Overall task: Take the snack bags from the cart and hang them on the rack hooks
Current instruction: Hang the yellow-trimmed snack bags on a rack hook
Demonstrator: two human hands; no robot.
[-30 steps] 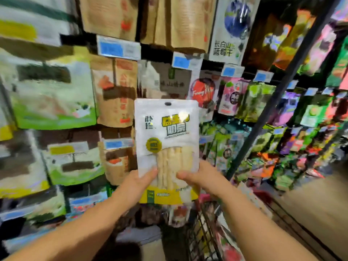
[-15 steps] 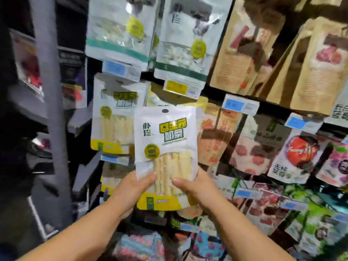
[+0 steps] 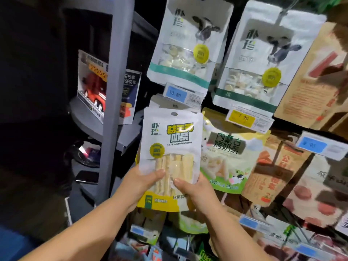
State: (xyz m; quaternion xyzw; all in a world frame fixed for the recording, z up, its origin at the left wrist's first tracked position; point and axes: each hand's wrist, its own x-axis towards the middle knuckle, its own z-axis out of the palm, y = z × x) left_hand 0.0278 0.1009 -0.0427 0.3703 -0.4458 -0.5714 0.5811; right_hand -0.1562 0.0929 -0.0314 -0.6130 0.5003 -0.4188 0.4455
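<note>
Left hand: your left hand (image 3: 140,182) grips the lower left of the snack bag (image 3: 170,147), thumb across its front, fingers hidden behind.
Right hand: your right hand (image 3: 195,189) grips the lower right of the same bag, thumb on the clear window, pointing toward 9 o'clock.
Bag position: the snack bag sits at frame centre, held up in front of the rack, its top just under the blue price tag (image 3: 175,94).
Bag axis: long axis runs 12 to 6 o'clock, leaning slightly toward 1 o'clock; printed face toward you, text upright.
Bag ends: the hang hole (image 3: 174,113) is at the 12 o'clock end, the yellow band at the 6 o'clock end.
Bag contents: pale sticks show through the window, standing lengthwise along the bag.
Behind it: the top of a similar white bag (image 3: 160,101) peeks out at 12 o'clock; whether the two touch, you cannot tell.
At 3 o'clock: a green-edged bag (image 3: 229,153) of pale sticks hangs just beside, under a yellow price tag (image 3: 242,117).
At 12 to 1 o'clock: two white cow-print bags (image 3: 188,40) (image 3: 263,59) hang side by side, holding pale round pieces.
At 9 o'clock: a grey upright post (image 3: 114,87), with a boxed red toy truck (image 3: 94,85) on a shelf beyond.
</note>
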